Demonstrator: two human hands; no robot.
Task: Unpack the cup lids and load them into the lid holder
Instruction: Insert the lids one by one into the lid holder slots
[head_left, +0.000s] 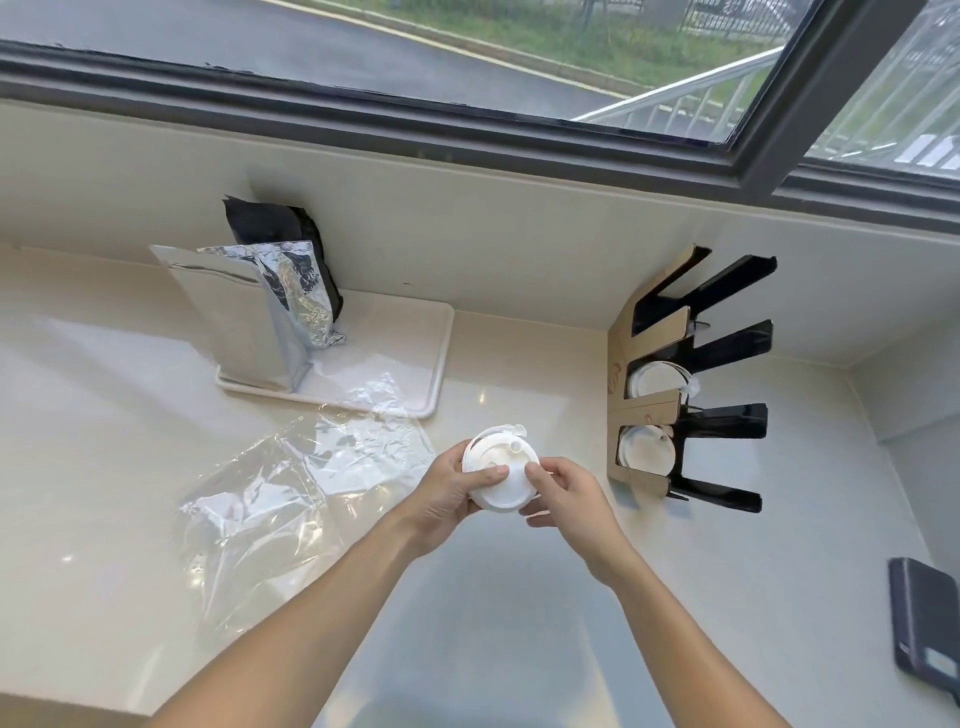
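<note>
The left hand (447, 493) and right hand (566, 493) cover the near rim of the white lid stack (498, 470), whose count cannot be told, the lid holder (691, 384) hides most of its loaded lids, and the picture's right edge cuts off the dark phone (927, 618).

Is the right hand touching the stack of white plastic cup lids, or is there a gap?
Touching. The head view shows the right hand with its thumb tip pressed on the top of the stack of white plastic cup lids, which the left hand grips.
</note>
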